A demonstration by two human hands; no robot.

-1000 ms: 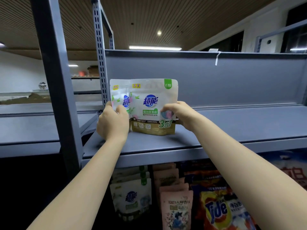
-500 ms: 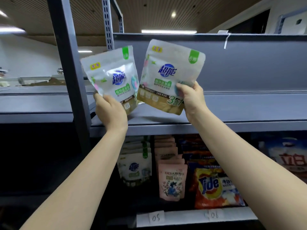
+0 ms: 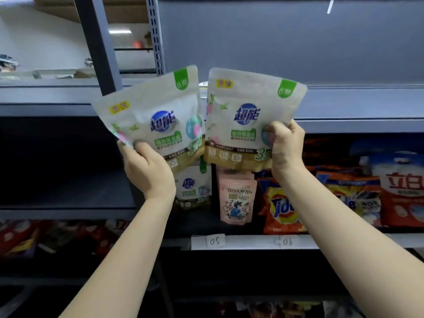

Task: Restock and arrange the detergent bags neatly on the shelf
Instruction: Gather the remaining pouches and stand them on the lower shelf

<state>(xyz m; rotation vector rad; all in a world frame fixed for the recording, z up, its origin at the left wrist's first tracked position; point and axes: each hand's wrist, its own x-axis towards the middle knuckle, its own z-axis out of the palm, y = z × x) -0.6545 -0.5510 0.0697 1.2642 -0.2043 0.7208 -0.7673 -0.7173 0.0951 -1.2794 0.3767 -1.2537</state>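
Note:
I hold two white-and-gold detergent bags with blue logos in the air, in front of the grey shelving. My left hand (image 3: 148,168) grips the lower left corner of the left bag (image 3: 156,115), which tilts left. My right hand (image 3: 285,143) grips the lower right corner of the right bag (image 3: 247,111), which stands nearly upright. Both bags hang just in front of the upper shelf's front edge (image 3: 358,125). Below them, a matching bag (image 3: 192,189) stands on the lower shelf above the label "05" (image 3: 214,241).
On the lower shelf stand pink pouches (image 3: 237,198), orange Tide bags (image 3: 281,207) and red-and-white bags (image 3: 403,198). A grey upright post (image 3: 98,42) rises at the left. More packets (image 3: 46,235) lie on the lowest shelf at left.
Both bags came off the upper shelf, one in each hand, and moved down and apart toward me. The view has tilted down, showing the stocked lower shelf.

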